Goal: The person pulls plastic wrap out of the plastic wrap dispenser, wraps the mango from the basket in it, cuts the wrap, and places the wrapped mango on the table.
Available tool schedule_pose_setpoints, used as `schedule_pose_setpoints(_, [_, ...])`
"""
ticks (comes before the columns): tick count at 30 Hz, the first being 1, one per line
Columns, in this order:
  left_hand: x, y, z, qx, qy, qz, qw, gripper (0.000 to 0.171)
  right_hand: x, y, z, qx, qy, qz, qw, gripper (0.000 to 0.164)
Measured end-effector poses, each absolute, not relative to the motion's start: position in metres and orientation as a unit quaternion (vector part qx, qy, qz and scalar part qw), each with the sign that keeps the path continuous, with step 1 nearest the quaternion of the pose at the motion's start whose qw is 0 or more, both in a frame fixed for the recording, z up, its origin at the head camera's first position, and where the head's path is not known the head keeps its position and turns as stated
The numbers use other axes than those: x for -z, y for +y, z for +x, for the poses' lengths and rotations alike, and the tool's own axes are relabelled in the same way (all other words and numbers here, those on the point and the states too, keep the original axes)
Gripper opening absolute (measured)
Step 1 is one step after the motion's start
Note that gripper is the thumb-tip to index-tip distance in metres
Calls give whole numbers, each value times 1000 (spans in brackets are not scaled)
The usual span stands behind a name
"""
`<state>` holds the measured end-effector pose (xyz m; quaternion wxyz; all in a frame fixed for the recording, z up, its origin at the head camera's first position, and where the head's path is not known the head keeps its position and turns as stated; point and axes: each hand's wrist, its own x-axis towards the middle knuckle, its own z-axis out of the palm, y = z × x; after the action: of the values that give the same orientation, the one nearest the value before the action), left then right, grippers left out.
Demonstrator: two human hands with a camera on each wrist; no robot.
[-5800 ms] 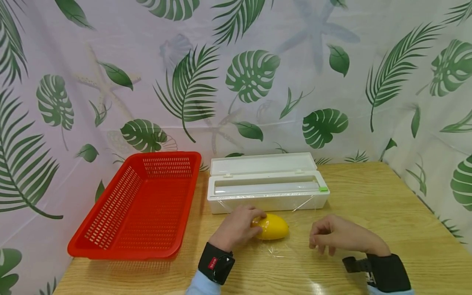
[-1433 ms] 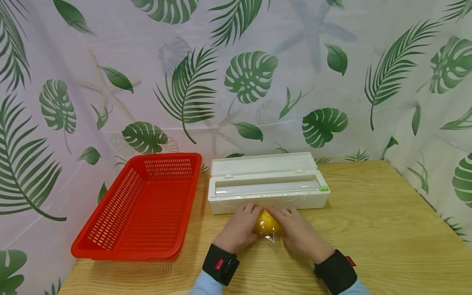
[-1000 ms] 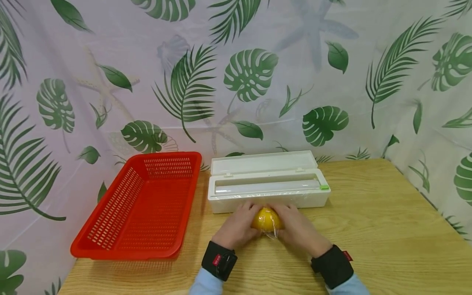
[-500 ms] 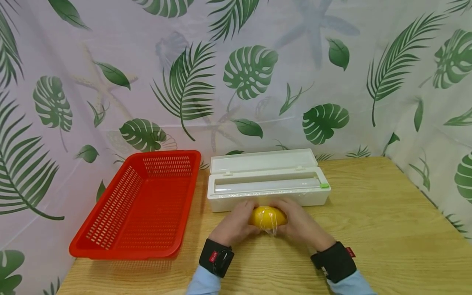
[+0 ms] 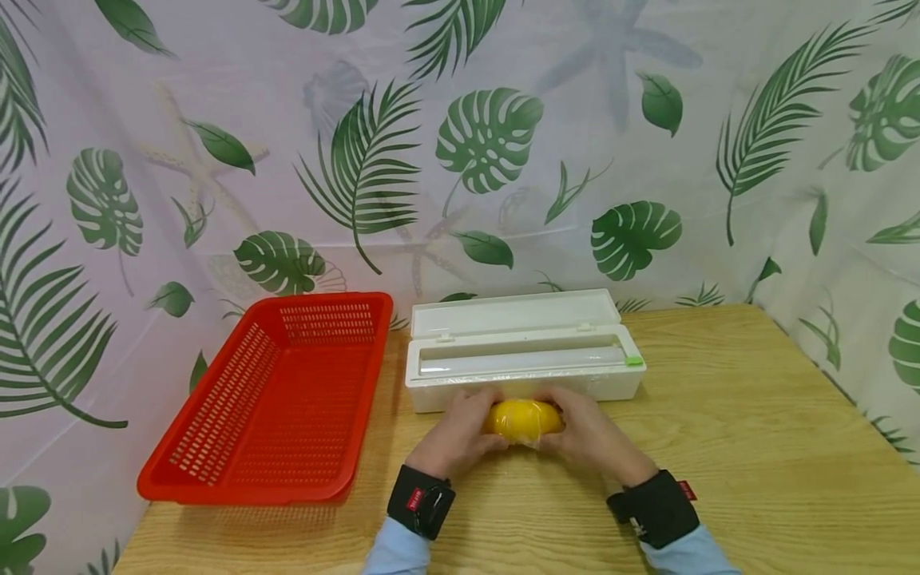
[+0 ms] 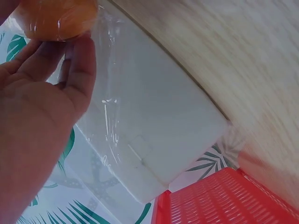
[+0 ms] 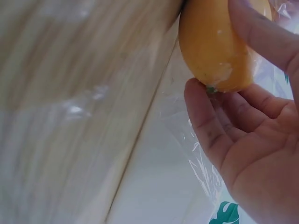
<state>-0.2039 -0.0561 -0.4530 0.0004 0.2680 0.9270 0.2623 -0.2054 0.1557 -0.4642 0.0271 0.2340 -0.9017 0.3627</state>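
A yellow oval fruit (image 5: 523, 421), shaped like a mango and wrapped in clear cling film, is held between both hands in front of the white cling film box (image 5: 528, 389). My left hand (image 5: 456, 435) grips its left end, fingers behind and thumb on the near side. At the right end, my right hand (image 5: 591, 435) does likewise; a small green stem tip (image 7: 211, 89) shows by its fingers in the right wrist view. Shiny clear film (image 6: 108, 121) lies over the box front in the left wrist view. The lid stands open, showing the film roll (image 5: 521, 361).
A red plastic basket (image 5: 359, 415) with slotted walls stands left of the box on the wooden table (image 5: 747, 431). A green slider (image 5: 633, 361) sits at the box's right end. Behind everything hangs a leaf-patterned cloth (image 5: 546, 144).
Earlier the left hand alone held the fruit, the right hand empty beside it. Both hands then gripped it and turned it from end-on to sideways, with film now wrapped around it.
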Motion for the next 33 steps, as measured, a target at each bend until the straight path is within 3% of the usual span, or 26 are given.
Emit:
schedule_pose_setpoints(9, [451, -56, -201, -245, 931, 269, 8, 52, 462, 158, -206, -373, -900, 225, 12, 52])
schedule_pose_setpoints(19, [451, -52, -199, -188, 946, 262, -20, 52, 463, 159, -208, -368, -902, 225, 11, 52])
schedule_pose_setpoints(28, [455, -56, -201, -221, 931, 288, -40, 55, 464, 159, -209, -376, -899, 226, 4, 52])
schedule_pose_setpoints(33, [456, -57, -203, -252, 927, 278, -24, 50, 464, 161, -208, -403, -889, 217, -6, 52])
